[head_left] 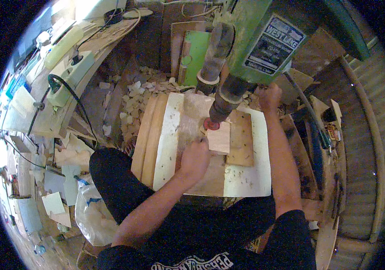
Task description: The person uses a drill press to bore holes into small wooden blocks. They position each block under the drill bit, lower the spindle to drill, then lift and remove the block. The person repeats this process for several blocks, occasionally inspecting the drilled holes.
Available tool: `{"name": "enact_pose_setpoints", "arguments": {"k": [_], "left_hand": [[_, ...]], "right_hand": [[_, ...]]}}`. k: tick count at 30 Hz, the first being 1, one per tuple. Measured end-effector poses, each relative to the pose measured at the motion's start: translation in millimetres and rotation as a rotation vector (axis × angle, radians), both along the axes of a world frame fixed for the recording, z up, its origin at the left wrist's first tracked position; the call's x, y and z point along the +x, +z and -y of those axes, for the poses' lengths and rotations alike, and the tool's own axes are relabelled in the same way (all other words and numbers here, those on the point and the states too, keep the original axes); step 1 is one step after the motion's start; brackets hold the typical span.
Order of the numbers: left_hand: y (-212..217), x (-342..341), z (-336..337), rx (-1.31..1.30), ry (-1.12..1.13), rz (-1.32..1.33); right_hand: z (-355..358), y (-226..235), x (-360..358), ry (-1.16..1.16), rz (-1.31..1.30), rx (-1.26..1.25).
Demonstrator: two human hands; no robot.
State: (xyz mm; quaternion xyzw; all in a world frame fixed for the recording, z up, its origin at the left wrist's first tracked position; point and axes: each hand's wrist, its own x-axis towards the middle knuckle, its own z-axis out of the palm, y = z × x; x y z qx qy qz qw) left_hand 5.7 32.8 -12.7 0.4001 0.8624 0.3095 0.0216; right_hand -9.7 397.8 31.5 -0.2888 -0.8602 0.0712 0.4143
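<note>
A green drill press [264, 40] stands in front of me, its dark chuck [223, 100] pointing down. At its lower end a red round cutter [211, 124] meets the corner of a small pale wood piece [219, 138]. My left hand [195, 157] is closed, gripping that piece by its left edge. Beneath it lies a white-edged work board [257, 177], with a thin brown wood strip [241, 139] to the right of the piece. Beyond the board, my right hand [269, 96] is closed beside the drill press head; what it grips is hidden.
Many small wood offcuts [140, 92] are heaped behind the board. At left, a cluttered bench carries a power strip [71, 78] with a dark cable. A clear plastic bag [93, 216] sits by my left leg. A green panel [193, 56] leans at the back.
</note>
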Motion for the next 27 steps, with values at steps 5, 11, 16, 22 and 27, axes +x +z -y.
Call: {"name": "enact_pose_setpoints", "arguments": {"k": [5,11,16,22,27], "left_hand": [[-5.2,-1.6,-6.8,-0.083,-0.03,0.168],[-17.2,-2.8,-7.8,-0.002,-0.034,0.049],[-9.6,-7.2,-5.9,-0.043,-0.108,0.096],[17.5,-31.4,11.0,-0.131,-0.243,0.339],[7.6,-24.4,6.5,-0.103,-0.201,0.199]], "right_hand": [[53.2,7.7,12.9,-0.099,0.147,0.031],[176.0,57.4,133.9,-0.068,0.159,-0.316],[182.4,176.8,186.1,0.029,-0.037,0.204],[95.7,289.0,91.9,0.013,-0.247,0.408],[50.7,307.3,65.5,0.302,-0.161,0.5]]}}
